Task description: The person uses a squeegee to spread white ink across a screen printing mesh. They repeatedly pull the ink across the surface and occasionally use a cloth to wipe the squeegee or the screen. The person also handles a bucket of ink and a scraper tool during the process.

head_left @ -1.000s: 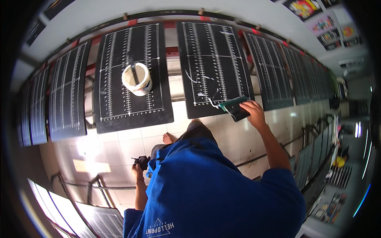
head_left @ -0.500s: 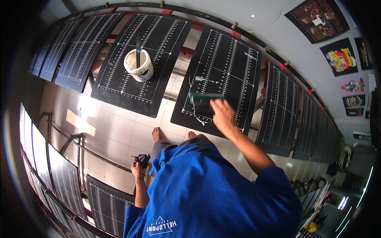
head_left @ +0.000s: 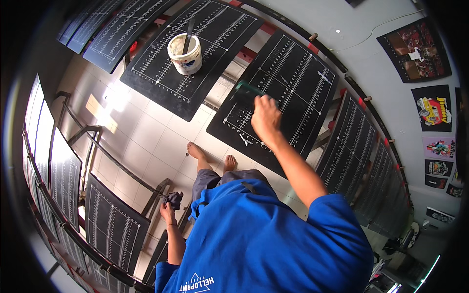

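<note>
Dark green-edged scraper (head_left: 248, 91) at L side of blk board (head_left: 271, 155); R hand (head_left: 266, 118) curls fingers on it, prob. for firm pressure. L hand (head_left: 167, 213) grips dk cloth-like wad (head_left: 174, 199), well apart. White tub (head_left: 189, 63) on next board (head_left: 187, 105), prob. for easy reach.

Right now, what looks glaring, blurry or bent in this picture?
In the head view, glare whitens the floor tiles at left; in the head view, the green-edged tool at the right hand's fingers looks smeared; toward the head view's rim, the black rail curves.
</note>
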A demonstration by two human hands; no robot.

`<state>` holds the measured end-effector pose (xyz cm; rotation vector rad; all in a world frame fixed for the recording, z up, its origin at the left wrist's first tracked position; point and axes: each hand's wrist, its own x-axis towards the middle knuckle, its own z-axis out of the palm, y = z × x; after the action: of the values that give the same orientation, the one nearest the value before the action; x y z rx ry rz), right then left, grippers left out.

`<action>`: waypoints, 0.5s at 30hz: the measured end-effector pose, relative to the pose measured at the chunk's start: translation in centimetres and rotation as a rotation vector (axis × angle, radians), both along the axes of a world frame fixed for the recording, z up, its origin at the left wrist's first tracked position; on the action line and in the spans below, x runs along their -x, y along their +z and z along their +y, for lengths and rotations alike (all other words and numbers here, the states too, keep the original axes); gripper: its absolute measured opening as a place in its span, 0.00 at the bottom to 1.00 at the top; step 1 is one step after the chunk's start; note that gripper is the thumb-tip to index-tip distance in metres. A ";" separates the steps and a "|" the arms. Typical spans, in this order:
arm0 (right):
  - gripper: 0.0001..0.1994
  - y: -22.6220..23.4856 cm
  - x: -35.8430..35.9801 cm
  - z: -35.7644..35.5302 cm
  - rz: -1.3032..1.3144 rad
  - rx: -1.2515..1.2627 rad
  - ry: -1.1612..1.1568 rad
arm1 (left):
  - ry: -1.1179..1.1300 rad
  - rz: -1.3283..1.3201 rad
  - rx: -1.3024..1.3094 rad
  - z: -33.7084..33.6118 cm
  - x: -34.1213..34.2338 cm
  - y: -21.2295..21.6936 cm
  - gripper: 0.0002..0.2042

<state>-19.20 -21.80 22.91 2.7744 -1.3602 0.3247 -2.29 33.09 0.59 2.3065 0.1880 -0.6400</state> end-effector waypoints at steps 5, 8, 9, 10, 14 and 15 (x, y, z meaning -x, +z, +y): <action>0.17 0.8 2.0 7.8 0.041 -0.255 0.269 | 0.028 -0.036 0.057 -0.2 1.9 -1.2 0.14; 0.08 2.0 2.2 3.3 0.108 -0.081 0.185 | -0.150 -0.204 -0.067 -1.6 1.0 1.5 0.13; 0.09 2.3 2.5 0.5 0.155 -0.086 0.075 | -0.176 -0.252 -0.058 -3.7 0.8 3.9 0.13; 0.11 1.1 3.5 -2.5 0.034 0.036 0.032 | -0.207 -0.306 -0.046 -5.9 0.3 6.8 0.13; 0.11 0.4 1.4 -3.8 -0.051 0.039 0.004 | -0.399 -0.520 -0.098 -3.5 -1.9 11.6 0.10; 0.11 1.0 0.9 -1.6 0.024 -0.009 0.028 | -0.436 -0.495 -0.188 -3.7 -2.2 12.9 0.10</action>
<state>-20.13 -23.38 23.91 2.7971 -1.3220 0.2863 -0.05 29.35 13.52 2.6307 -0.5175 -0.2412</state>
